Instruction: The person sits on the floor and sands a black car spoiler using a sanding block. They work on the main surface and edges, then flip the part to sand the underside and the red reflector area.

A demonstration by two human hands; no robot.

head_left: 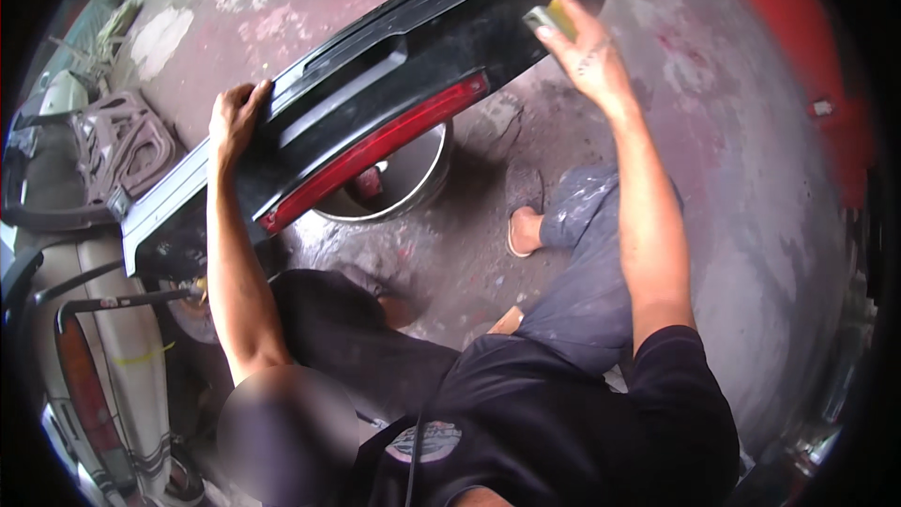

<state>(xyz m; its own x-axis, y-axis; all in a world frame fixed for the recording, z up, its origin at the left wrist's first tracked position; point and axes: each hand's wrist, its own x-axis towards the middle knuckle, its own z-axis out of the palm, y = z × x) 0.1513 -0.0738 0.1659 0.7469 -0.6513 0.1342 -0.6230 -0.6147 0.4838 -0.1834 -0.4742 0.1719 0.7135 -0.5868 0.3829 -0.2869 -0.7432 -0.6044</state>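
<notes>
A long black car spoiler [338, 117] with a red light strip [375, 152] along its near side is held up at a slant, its right end farther away. My left hand [235, 117] is closed over its far edge, left of the middle, with the thumb and fingers at the silvery grey border. Near the right end, my right hand [587, 49] grips a small yellow and grey sponge-like block [556, 19], close to the black face. Whether the block touches the face is hard to tell.
Under the spoiler stands a round bucket [427, 174] with a reddish object [368, 183] inside. Car parts, including a brown openwork panel [127, 143] and a red tail light [84, 371], crowd the left. A red surface [798, 28] lies at the far right, beside the worn concrete floor [741, 225].
</notes>
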